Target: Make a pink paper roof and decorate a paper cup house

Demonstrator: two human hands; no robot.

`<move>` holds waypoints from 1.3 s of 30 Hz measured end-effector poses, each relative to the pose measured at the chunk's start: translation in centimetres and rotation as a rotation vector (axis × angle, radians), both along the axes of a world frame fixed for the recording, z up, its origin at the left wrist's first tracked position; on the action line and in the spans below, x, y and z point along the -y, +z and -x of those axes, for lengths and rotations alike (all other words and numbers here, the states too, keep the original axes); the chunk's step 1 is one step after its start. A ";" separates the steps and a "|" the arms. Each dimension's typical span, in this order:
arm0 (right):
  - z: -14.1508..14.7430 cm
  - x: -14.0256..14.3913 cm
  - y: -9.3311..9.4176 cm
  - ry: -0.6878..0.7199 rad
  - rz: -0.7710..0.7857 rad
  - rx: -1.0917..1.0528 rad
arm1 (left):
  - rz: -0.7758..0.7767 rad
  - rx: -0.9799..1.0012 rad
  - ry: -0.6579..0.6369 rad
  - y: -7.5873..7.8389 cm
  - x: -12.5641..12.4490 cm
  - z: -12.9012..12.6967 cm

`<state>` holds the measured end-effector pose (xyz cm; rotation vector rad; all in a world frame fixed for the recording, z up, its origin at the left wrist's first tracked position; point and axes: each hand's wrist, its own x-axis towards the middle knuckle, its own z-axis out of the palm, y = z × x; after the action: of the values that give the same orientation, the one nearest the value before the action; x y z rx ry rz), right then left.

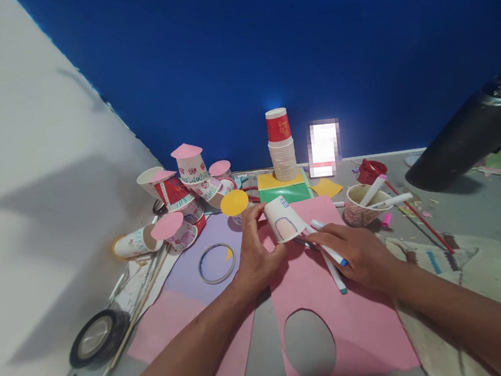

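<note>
In my left hand [259, 249] is a white paper cup [283, 223], tilted, with the thumb and fingers closed around its sides. A rounded door shape filled in pale pink and a small blue window are drawn on it. My right hand [358, 254] is just right of the cup, its fingers closed on a white marker with a blue end [336, 255]. Below that marker a white marker with a teal end [336, 277] lies on the pink paper [356, 319]. Something dark and thin [304, 243] shows by the right fingertips; its kind cannot be made out.
Decorated cups with pink paper roofs [186, 151] stand stacked at left, near a yellow-topped cup [234, 203] and a grey ring [217, 263]. Behind are stacked paper cups [283, 158]. At right are a marker cup [359, 213], a cloth [485, 283] and a black cylinder [462, 138].
</note>
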<state>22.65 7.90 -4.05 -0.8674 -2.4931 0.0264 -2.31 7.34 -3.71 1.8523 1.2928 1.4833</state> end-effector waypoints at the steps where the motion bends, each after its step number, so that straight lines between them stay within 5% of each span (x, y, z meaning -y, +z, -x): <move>1: 0.1 0.1 -0.1 -0.007 -0.016 0.022 | -0.012 -0.002 0.016 0.0 0.0 0.0; 10: 1.2 0.7 -1.4 -0.106 -0.055 0.050 | -0.149 -0.144 0.122 -0.1 -0.2 0.4; 19: 1.9 1.2 0.0 -0.044 -0.105 0.140 | -0.252 -0.249 0.140 -0.4 -0.3 0.5; 28: 1.5 1.0 -0.1 -0.032 -0.052 0.032 | -0.013 -0.037 0.066 -0.1 -0.1 0.3; 39: 1.1 0.7 0.3 0.013 0.007 -0.150 | -0.057 -0.087 0.048 -0.2 -0.2 0.6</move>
<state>21.58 7.24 -3.77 -0.8203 -2.3599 0.1011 -2.90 7.55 -3.94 1.9549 1.3579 1.4932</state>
